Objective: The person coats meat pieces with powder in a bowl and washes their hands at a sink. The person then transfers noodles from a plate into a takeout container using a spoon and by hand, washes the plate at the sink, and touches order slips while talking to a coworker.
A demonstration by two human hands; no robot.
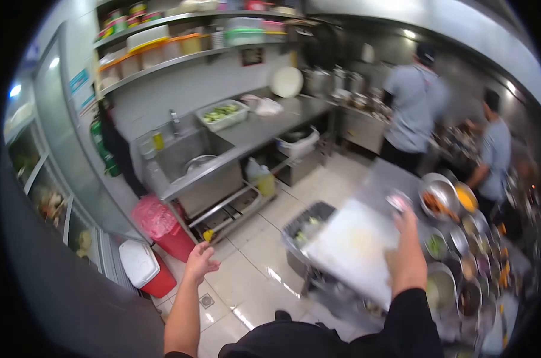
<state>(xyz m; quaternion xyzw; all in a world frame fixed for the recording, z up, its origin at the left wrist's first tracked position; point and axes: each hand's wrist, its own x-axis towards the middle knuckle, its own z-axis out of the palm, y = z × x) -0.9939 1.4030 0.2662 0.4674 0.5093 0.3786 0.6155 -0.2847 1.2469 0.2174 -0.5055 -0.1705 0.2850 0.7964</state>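
Observation:
My left hand [201, 263] hangs in the air over the tiled floor, its fingers loosely bent and apart, with nothing in it. My right hand [406, 222] reaches forward over the far right side of the white cutting board [351, 241], smeared by motion. At its fingertips is a small pale, pinkish thing [397, 200], too blurred to name; the fingers appear closed on it. The board lies on a steel worktable [380, 179]. To the right of this hand stands a large metal bowl [431, 186] with orange pieces in it.
A bin [294, 230] with a dark liner stands left of the board. Several food bowls [440, 286] crowd the right. Two people in grey shirts [413, 89] work at the back. A sink [187, 155], a red bin [174, 234] and a red cooler [142, 262] are on the left.

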